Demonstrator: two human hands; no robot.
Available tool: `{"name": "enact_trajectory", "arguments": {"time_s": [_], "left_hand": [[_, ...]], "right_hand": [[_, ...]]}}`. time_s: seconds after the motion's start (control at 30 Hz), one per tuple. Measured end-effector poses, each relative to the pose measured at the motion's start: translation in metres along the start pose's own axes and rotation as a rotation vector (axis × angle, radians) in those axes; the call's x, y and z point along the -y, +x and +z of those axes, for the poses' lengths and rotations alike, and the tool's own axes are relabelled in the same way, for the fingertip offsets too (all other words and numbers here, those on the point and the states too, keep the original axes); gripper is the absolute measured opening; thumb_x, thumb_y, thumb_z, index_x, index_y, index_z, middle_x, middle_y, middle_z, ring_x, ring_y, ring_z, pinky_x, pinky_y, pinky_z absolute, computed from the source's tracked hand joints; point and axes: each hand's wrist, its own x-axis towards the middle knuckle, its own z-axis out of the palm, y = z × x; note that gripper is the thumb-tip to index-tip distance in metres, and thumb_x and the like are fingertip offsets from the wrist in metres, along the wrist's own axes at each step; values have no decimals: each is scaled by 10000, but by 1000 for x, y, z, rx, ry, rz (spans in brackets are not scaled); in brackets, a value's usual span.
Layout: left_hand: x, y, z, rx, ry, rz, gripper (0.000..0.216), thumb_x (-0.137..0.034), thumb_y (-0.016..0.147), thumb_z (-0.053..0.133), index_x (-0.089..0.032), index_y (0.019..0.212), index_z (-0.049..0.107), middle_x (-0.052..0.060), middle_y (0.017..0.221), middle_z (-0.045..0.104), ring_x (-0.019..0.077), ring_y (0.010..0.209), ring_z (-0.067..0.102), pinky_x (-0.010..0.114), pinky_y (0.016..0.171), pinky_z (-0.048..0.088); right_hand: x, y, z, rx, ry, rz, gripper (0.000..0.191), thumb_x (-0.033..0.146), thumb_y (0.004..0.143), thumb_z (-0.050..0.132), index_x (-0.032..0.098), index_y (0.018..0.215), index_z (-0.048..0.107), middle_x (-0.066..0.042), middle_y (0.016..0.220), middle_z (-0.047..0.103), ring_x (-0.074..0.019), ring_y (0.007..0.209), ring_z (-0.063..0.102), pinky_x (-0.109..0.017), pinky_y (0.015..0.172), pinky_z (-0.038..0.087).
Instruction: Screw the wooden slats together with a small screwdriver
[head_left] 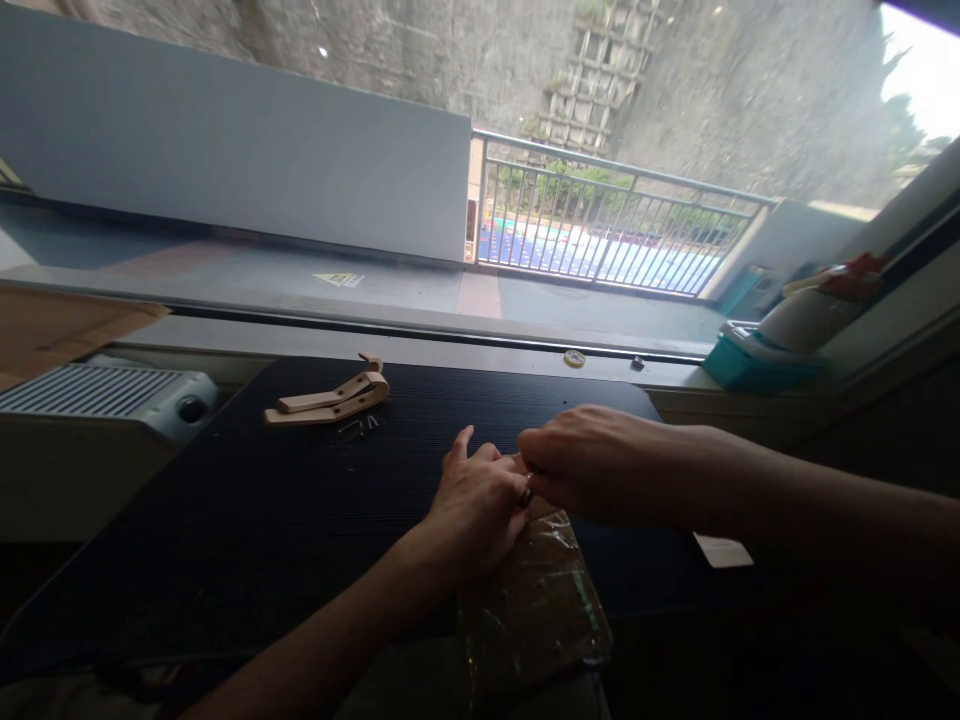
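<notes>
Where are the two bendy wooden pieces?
In the head view, the two bendy wooden pieces lie on the dark table, beyond and to the left of the left hand, right by some small metal bits.

Daylight came in over a white window sill and a dark table, while a pale wall and metal railing stood outside.

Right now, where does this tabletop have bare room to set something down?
Widest: tabletop left of the left hand, nearer than the wooden pieces and metal bits. Narrower: the far-edge strip between those pieces and the right hand. Crowded: around both hands.
</notes>
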Motion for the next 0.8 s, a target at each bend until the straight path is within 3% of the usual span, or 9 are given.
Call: {"name": "enact_trajectory", "arguments": {"time_s": [0.13, 0.27, 0.4, 0.47, 0.6, 0.8], "left_hand": [[-3, -5, -6, -44, 11, -4, 151, -149, 760, 553, -235, 805, 669, 15, 901, 663, 234, 982, 556, 645, 1063, 137], [4, -28, -9, -212, 17, 25, 355, -199, 754, 613, -270, 1101, 586, 40, 1187, 587, 269, 1198, 451, 599, 1080, 182], [16, -58, 5, -472, -10, -24, 403, -175, 785, 585, -225, 1178, 513, 79, 1218, 551, 261, 1177, 455, 474, 975, 384], [22, -68, 15, -535, -42, -47, 396, -180, 789, 592, -210, 1174, 503, 85, 1168, 567, 247, 1104, 499, 424, 906, 438], [29, -74, 31, -520, -111, -75, 435, -171, 788, 601, -211, 1202, 475, 71, 1096, 595, 221, 1012, 550, 382, 853, 472], [33, -70, 36, -462, -202, -114, 407, -158, 825, 547, -251, 1215, 477, 41, 1051, 625, 195, 959, 586, 367, 837, 477]], "right_hand": [[-3, -4, -1, -46, 2, 106, 197, 263, 870, 457, 163, 777, 598, -19, 620, 574, -131, 550, 493, -256, 484, 249], [-3, -7, -2, -109, 39, 40, 126, 252, 832, 485, 179, 800, 582, -4, 655, 583, -121, 575, 491, -243, 495, 263], [-5, -8, -2, -92, 79, 11, 159, 237, 852, 456, 181, 767, 578, 1, 669, 591, -100, 571, 468, -232, 512, 285], [-6, -8, -1, -75, 99, 19, 168, 230, 855, 448, 179, 770, 584, -4, 684, 605, -97, 578, 472, -227, 525, 297], [-5, -8, 1, -31, 122, 38, 162, 218, 844, 453, 171, 768, 588, -11, 690, 615, -96, 579, 480, -222, 525, 306], [1, -7, -1, -13, 27, 138, 240, 285, 877, 417, 183, 743, 589, -6, 620, 589, -110, 528, 478, -244, 488, 262]]}}
